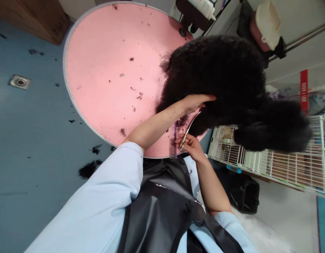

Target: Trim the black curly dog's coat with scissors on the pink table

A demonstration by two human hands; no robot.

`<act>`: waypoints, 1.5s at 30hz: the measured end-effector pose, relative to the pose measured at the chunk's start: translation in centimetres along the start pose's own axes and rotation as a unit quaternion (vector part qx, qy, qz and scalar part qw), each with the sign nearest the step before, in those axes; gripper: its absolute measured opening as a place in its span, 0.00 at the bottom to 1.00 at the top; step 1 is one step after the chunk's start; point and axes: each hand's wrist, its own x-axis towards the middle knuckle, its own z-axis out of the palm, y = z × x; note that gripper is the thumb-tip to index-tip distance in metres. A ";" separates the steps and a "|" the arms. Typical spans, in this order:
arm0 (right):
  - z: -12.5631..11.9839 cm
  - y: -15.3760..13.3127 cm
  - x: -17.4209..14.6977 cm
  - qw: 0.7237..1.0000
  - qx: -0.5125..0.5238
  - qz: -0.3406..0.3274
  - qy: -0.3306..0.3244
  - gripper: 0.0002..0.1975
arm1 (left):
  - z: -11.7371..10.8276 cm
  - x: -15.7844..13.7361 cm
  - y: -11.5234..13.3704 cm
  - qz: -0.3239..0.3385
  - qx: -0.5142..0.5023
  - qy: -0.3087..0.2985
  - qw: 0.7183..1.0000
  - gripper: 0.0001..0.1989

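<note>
A dog with thick black curly fur [217, 66] stands on the round pink grooming table [99, 70], its head toward the right. My left hand [195, 102] lies against the fur low on its side, the visible fingers stretched out and partly sunk in the coat. Below it, my right hand [191, 146] is closed on curved silver scissors [188, 130], whose tips point up toward the fur near my left hand. A purple-backed comb [175, 140] is also held in my right hand, its fine teeth facing left.
Loose black hair tufts [140, 95] dot the tabletop, and more clumps [89, 169] lie on the blue floor. White wire cages [284, 158] stand on the right under the dog's head. A holder with a white bottle [202, 7] is at the table's far edge.
</note>
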 end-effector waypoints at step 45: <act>-9.6 -2.8 -3.1 0.917 -0.254 0.257 -0.169 0.20 | -0.9 0.6 -0.8 0.011 0.020 -0.024 0.999 0.03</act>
